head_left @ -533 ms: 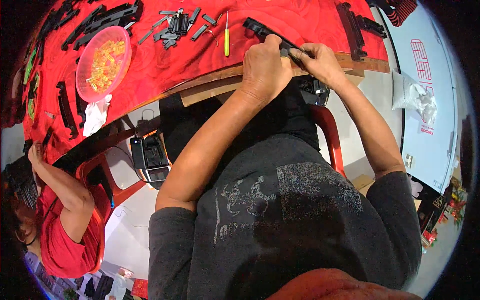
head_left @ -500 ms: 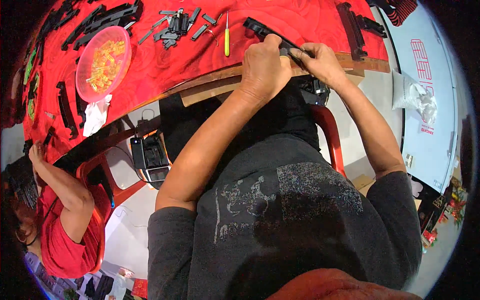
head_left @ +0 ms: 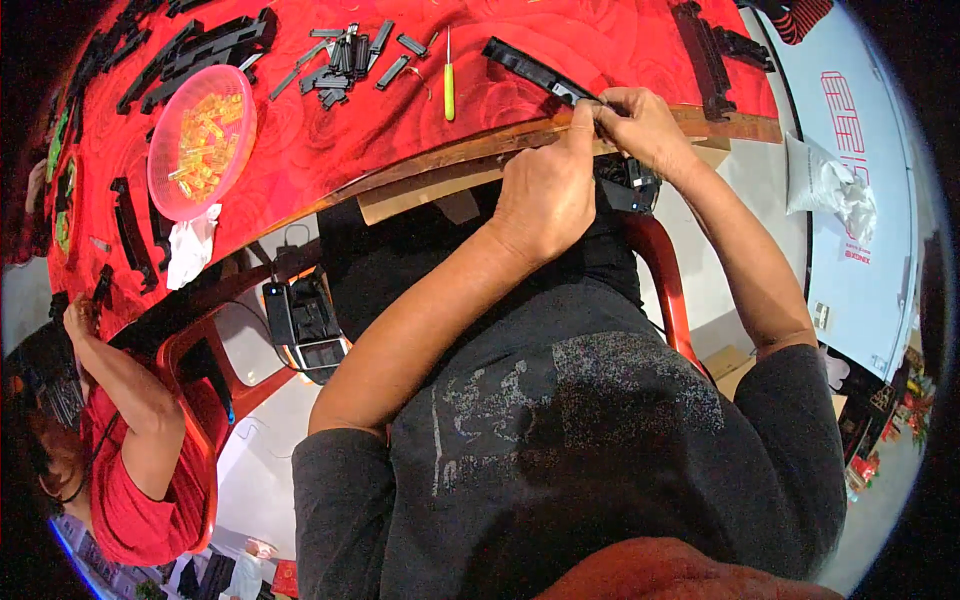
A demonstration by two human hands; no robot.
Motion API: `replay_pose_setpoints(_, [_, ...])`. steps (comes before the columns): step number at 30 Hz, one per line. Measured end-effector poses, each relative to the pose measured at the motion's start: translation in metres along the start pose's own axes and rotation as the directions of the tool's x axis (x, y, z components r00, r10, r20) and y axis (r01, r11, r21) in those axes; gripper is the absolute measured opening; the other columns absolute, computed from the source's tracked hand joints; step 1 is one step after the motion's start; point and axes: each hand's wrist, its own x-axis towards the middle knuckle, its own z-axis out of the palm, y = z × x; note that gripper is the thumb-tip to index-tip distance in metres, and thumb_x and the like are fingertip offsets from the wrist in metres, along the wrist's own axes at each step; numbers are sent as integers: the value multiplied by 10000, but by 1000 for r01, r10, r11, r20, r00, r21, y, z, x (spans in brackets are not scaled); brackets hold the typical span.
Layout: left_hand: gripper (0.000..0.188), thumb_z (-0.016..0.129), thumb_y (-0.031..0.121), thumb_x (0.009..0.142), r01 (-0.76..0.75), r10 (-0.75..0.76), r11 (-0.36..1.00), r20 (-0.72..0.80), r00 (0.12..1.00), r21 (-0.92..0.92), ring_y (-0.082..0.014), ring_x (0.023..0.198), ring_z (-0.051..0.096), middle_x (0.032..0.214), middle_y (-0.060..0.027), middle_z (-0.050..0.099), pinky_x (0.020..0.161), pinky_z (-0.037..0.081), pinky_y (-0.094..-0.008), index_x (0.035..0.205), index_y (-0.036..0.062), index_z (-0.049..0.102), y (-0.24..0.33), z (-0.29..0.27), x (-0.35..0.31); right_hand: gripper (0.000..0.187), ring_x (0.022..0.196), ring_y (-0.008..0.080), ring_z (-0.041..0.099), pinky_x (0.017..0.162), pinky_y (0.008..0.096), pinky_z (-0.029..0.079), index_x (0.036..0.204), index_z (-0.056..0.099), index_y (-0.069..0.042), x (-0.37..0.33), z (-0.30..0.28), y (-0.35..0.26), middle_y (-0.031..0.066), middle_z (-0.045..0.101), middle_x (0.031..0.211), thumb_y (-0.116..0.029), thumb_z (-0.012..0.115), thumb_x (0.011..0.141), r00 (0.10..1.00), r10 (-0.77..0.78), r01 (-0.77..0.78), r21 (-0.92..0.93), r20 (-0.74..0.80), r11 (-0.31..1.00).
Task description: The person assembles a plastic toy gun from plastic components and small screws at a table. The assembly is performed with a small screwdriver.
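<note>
A long black plastic strip-shaped part slants over the table's front edge, with a small pale patch near its lower end. My right hand is closed around that lower end. Close against it, my left hand is also closed, its thumb and fingertips meeting at the end of the part. What the left fingertips pinch is hidden. To the left lies a screwdriver with a yellow-green handle. Beyond it is a loose pile of small black and grey pieces.
A pink basket of yellow-orange clear pieces stands on the red-covered table, beside white tissue. More long black parts lie behind it and at right. A co-worker in a red top sits at left. A white bag rests at right.
My left hand has slid down and right along the black part to its lower end, uncovering the part's middle. My right hand has stayed nearly in place.
</note>
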Motion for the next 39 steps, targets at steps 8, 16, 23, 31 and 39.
replay_pose_setpoints(8, [564,547,45,754,-26,-2,972,115,993,234,-383,718,663,742,-241,649,659,524,-476,1282,-108,424,1,-14,27,386,677,297,653,682,411,495,815,682,-47,0,-2,1,161,625,640,-420,596,860,999,18,-18,12,36,1000])
replay_pose_setpoints(16, [556,543,33,746,-26,-25,956,170,985,292,-368,729,676,773,-234,666,664,536,-455,1272,-116,439,-1,-8,26,376,650,281,646,657,404,493,817,684,-48,1,-1,5,150,619,617,-412,597,859,999,18,-19,31,38,999])
replay_pose_setpoints(23, [548,544,70,774,-65,7,933,165,986,355,-342,704,685,735,-201,673,629,544,-438,1276,-120,430,-1,-6,29,363,666,284,653,675,404,496,828,683,-39,-3,-3,-2,159,624,637,-391,598,856,999,31,-32,32,31,999])
replay_pose_setpoints(31, [559,533,93,789,-66,1,907,156,988,415,-329,665,688,679,-212,657,610,553,-409,1252,-192,402,0,6,26,333,727,308,673,695,408,501,891,696,-45,0,0,-1,180,642,679,-363,605,854,1000,-6,6,29,-7,1000])
replay_pose_setpoints(39, [657,552,48,730,64,-113,963,173,978,263,-377,697,677,717,-271,645,648,547,-440,1280,-236,333,6,-7,28,368,692,300,661,694,408,501,863,685,-32,-2,-1,-2,178,639,664,-389,594,866,998,41,-42,18,36,999])
